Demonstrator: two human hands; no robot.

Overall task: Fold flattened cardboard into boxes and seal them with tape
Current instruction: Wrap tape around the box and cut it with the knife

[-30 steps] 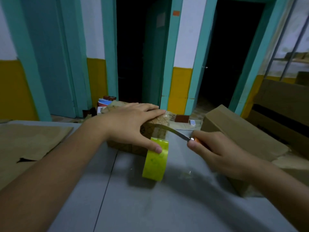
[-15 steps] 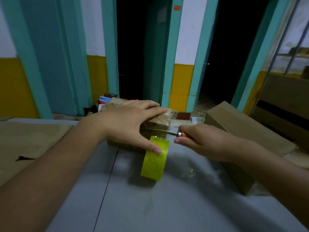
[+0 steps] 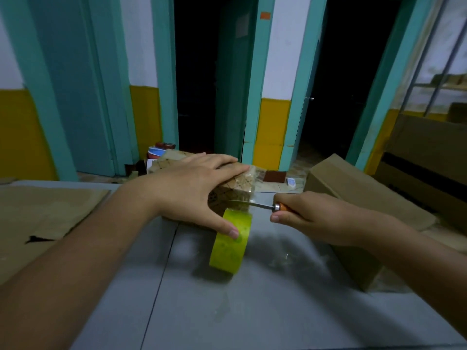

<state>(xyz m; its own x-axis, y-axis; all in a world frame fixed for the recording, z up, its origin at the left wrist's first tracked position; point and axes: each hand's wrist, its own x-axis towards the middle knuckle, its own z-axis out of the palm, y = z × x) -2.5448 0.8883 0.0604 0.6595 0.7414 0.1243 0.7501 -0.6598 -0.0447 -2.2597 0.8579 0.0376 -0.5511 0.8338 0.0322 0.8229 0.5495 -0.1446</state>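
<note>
Pressing my left hand (image 3: 192,188) flat on top of the small printed box (image 3: 240,184), I keep the fingers straight and spread over its lid so the flaps stay down and the box cannot slide on the grey table (image 3: 252,311). The thumb reaches down the near side and rests on the roll of yellow-green tape (image 3: 231,248), which stands on its edge just beside the box; pinned like that, the roll cannot roll off, and I judge the strip running from it up to the box is held taut. My right hand (image 3: 316,218) is curled tight round the orange handle of a knife (image 3: 252,203), forefinger out toward the metal collar. The blade points left, lying across the gap between roll and box, right above the roll. That is where the tape has to be parted, though the clear strip itself is too faint for me to make out against the blade. The cut looks to be the step in hand, with my thumb close below the edge, so the stroke should be short and away from it. Flattened cardboard (image 3: 45,215) lies on the left of the table, apparently awaiting folding, and a larger brown box (image 3: 353,188) sits to my right.
</note>
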